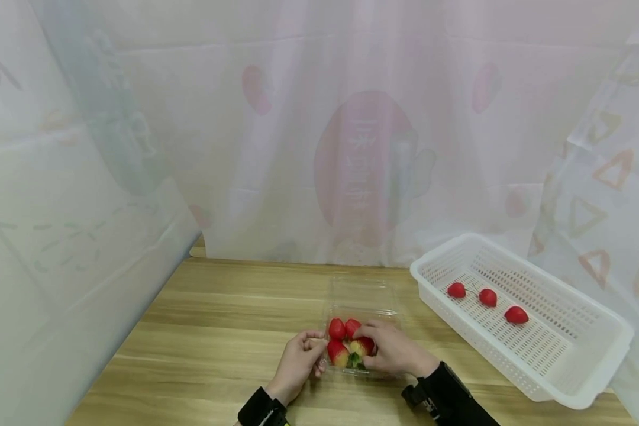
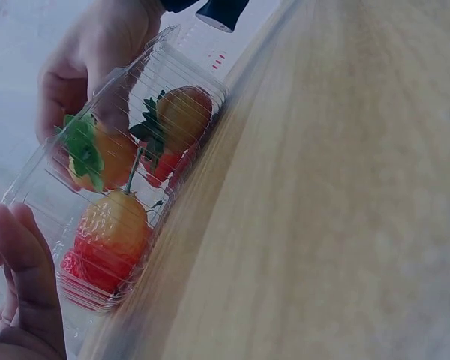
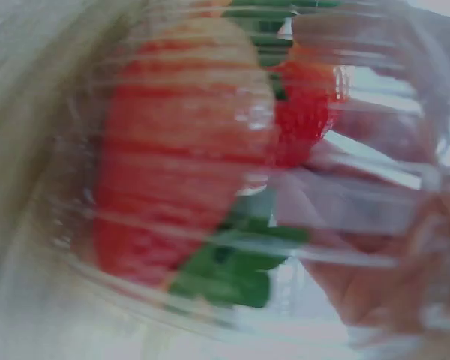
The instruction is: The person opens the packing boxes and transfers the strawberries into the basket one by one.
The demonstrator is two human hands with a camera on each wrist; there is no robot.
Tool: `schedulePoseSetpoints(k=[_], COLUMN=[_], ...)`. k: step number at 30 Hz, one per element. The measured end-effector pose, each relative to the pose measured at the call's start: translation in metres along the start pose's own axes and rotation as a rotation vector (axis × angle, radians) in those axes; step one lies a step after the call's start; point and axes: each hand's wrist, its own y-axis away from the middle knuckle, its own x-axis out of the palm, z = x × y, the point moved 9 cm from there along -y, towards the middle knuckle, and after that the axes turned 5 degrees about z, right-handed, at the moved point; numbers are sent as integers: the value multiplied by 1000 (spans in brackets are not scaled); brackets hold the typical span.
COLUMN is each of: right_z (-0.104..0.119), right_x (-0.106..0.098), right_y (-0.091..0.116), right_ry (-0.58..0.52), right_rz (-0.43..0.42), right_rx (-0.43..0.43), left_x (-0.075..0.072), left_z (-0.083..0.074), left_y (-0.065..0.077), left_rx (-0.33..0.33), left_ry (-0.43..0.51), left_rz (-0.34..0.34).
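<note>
Two bare hands: both reach in from the near side, each with a black wrist strap (image 1: pixel 261 407) behind it.
Left hand: this one (image 1: pixel 298 361) is beside the left edge of the clear box, thumb and fingers bent toward the rim; I cannot tell whether they pinch the plastic or only rest near it.
Right hand: this one (image 1: pixel 396 350) is over the right half of the box, thumb and fingers curled in around a red-and-yellow strawberry (image 1: pixel 363 345), with little space left between digits and fruit.
Clear box: a ribbed plastic container (image 2: pixel 197 67) sits on the tabletop between the hands, its transparent lid (image 1: pixel 364 294) laid back on the far side.
Fruit inside: another red-and-yellow strawberry (image 1: pixel 338 354) lies at the near left, two red ones (image 1: pixel 337 329) side by side behind; green leaves (image 1: pixel 355 360) show at the near wall.
Tabletop: pale wood grain (image 1: pixel 218 319) runs under everything.
White basket: a long perforated tray (image 1: pixel 564 307) stands at an angle to the right, well apart from the left hand, three red strawberries (image 1: pixel 487 297) spaced in a row on its floor.
Backdrop: a pale printed curtain (image 1: pixel 287 154) hangs behind.
</note>
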Motion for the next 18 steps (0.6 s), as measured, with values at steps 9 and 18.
schedulePoseSetpoints(k=[9, 18], right_z=[12, 30], right_x=[-25, -61], right_y=[3, 15], right_ry=[54, 161], right_rz=[-33, -88], right_rx=[-32, -96], left_x=[0, 1], left_z=[0, -1], left_y=[-1, 0], left_rx=[3, 11], left_ry=[1, -3], left_rz=[-8, -6])
